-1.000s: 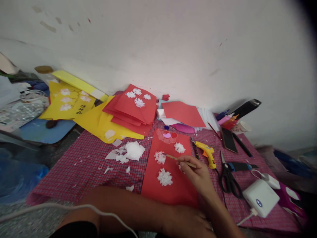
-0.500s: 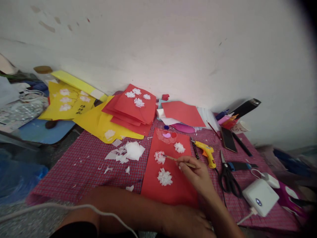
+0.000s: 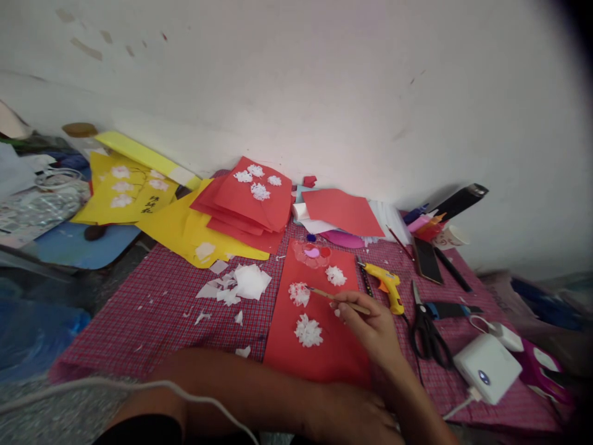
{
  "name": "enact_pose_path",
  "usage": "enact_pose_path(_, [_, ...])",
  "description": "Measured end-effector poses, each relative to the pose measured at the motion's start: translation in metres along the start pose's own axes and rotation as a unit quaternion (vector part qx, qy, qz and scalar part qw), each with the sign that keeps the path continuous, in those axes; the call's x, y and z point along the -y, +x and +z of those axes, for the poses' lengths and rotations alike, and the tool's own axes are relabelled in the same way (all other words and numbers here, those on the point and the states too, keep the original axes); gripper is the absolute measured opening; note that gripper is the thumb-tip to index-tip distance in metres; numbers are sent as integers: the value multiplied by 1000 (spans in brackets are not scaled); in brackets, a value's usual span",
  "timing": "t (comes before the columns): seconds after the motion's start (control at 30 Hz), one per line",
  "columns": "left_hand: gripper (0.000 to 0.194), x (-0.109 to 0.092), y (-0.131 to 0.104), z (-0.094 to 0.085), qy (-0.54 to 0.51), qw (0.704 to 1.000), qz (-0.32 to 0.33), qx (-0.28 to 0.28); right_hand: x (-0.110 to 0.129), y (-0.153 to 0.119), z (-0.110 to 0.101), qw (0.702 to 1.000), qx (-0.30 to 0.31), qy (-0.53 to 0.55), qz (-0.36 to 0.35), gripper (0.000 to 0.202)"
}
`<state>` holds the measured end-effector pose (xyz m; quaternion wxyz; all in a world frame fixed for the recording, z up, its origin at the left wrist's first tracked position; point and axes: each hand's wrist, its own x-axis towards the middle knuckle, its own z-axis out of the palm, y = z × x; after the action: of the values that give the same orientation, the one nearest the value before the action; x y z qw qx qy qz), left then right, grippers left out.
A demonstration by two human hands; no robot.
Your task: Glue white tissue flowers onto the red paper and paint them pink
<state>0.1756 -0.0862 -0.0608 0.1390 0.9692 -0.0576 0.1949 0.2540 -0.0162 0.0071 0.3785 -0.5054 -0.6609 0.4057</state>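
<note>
Three white paper flowers are on a red sheet (image 3: 287, 334). My right hand (image 3: 365, 318) pinches a thin wooden paintbrush (image 3: 354, 305), its tip beside the left flower (image 3: 299, 294), which has red marks on its petals. Another flower (image 3: 335, 275) sits to the upper right and a third (image 3: 308, 330) below. A clear palette (image 3: 306, 258) with pink and red paint lies at the sheet's top. My left hand (image 3: 356, 415) lies across the sheet's bottom edge, fingers spread and pointing right, with nothing visible in it.
White paper scraps (image 3: 250, 282) lie left of the sheet. Red sheets with flowers (image 3: 250, 210) and yellow sheets (image 3: 176, 225) are behind. A yellow glue gun (image 3: 389, 285), black scissors (image 3: 428, 337), a phone (image 3: 427, 259) and a white power device (image 3: 487, 369) are at right.
The brush tip has shifted slightly right, away from the left flower, with my right hand moving a little. My left hand has stayed in place.
</note>
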Motion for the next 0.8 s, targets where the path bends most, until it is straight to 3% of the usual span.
enact_pose_path(0.27, [13, 1, -3, 10, 28, 999, 15, -39, 3, 0, 4, 999, 14, -29, -24, 15])
enact_pose_path(0.5, [9, 0, -3, 10, 30, 999, 17, -28, 7, -1, 4, 997, 0, -49, -53, 13])
enact_pose_path(0.8, [5, -1, -3, 5, 49, 998, 12, -23, 11, -1, 9, 994, 28, -85, -71, 14])
